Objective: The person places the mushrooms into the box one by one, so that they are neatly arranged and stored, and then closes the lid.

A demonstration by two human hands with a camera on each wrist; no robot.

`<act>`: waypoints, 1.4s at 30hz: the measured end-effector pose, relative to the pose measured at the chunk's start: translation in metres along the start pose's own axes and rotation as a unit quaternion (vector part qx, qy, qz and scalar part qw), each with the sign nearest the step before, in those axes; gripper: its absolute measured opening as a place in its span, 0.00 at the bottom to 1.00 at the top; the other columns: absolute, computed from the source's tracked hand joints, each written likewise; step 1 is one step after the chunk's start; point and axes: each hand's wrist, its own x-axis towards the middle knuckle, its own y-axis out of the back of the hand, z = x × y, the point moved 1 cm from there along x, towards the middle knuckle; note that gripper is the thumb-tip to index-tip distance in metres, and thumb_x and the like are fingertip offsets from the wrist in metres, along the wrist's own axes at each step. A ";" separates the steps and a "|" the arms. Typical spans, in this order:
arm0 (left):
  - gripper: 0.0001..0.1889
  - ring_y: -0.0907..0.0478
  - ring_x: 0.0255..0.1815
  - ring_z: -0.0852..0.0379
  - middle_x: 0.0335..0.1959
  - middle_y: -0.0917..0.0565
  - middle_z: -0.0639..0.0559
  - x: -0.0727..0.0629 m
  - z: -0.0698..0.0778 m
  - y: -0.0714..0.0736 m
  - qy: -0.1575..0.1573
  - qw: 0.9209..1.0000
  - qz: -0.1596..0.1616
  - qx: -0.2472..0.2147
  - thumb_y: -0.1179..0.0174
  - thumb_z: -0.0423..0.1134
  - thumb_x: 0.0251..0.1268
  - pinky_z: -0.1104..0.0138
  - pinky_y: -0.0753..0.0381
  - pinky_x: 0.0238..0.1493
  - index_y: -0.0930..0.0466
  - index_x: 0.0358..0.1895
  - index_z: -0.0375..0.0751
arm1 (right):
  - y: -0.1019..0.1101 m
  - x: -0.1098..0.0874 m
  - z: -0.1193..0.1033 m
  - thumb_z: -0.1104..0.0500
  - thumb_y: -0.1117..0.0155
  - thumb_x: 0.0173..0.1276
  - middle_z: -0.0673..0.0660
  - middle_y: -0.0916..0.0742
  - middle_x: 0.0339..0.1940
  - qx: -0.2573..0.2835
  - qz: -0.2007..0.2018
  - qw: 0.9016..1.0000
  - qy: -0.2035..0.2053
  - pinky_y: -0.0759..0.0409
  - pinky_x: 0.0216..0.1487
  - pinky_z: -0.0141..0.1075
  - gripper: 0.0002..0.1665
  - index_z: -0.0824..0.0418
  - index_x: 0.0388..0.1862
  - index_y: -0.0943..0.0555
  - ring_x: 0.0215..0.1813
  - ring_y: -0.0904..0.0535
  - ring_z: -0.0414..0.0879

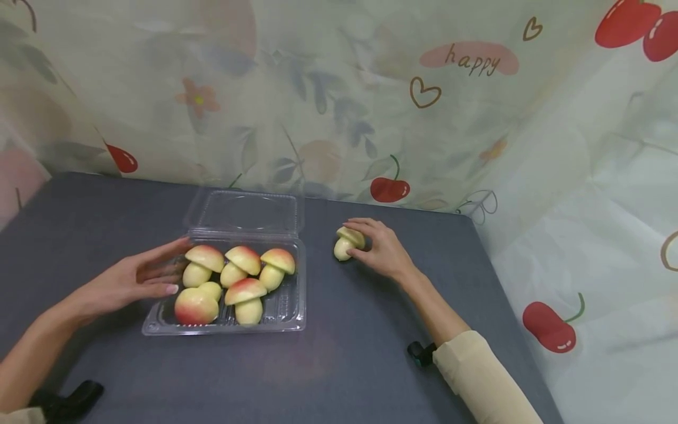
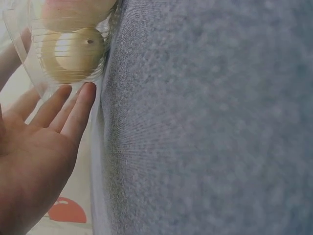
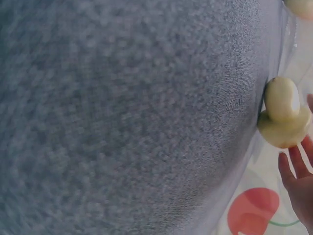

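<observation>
A clear plastic clamshell box (image 1: 300, 300) lies on the table with its lid (image 1: 246, 212) folded back. Inside sit several mushroom-shaped pieces, three along the back and two in front; one front mushroom (image 1: 197, 305) lies with its reddish cap toward the camera. My left hand (image 1: 124, 281) rests at the box's left side, fingers extended along its wall; the left wrist view shows the fingertips (image 2: 88, 88) at the clear side. To the right of the box, my right hand (image 1: 384, 250) pinches a pale mushroom (image 1: 344, 247) between fingers on its cap and thumb by its stem.
The dark grey tablecloth (image 1: 339, 365) covers the table. A printed curtain (image 1: 328, 106) with cherries and hearts hangs behind the table's back edge, and white sheeting (image 1: 609, 235) runs along the right side. Black straps are on both wrists.
</observation>
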 end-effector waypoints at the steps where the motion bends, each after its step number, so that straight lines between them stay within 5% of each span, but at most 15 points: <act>1: 0.43 0.35 0.65 0.77 0.80 0.50 0.38 0.000 0.000 0.000 0.001 1.000 0.002 0.002 0.39 0.31 0.70 0.78 0.26 0.57 0.54 0.81 0.47 | -0.001 0.000 0.001 0.58 0.24 0.61 0.55 0.20 0.64 0.002 -0.002 1.000 -0.003 0.25 0.62 0.50 0.32 0.58 0.64 0.20 0.64 0.25 0.53; 16: 0.43 0.35 0.65 0.78 0.80 0.51 0.38 0.001 0.003 0.000 0.008 1.000 -0.004 0.006 0.39 0.32 0.70 0.78 0.27 0.57 0.55 0.81 0.49 | 0.003 -0.004 0.012 0.64 0.27 0.63 0.56 0.22 0.68 0.021 -0.042 0.999 -0.017 0.24 0.63 0.48 0.34 0.54 0.68 0.23 0.65 0.24 0.52; 42: 0.43 0.35 0.65 0.77 0.80 0.50 0.39 0.001 0.001 0.001 0.004 1.000 -0.005 0.009 0.39 0.32 0.70 0.78 0.28 0.58 0.55 0.81 0.48 | 0.005 -0.005 0.015 0.64 0.28 0.64 0.55 0.19 0.65 0.117 -0.029 0.992 -0.045 0.18 0.56 0.40 0.31 0.54 0.66 0.22 0.57 0.18 0.48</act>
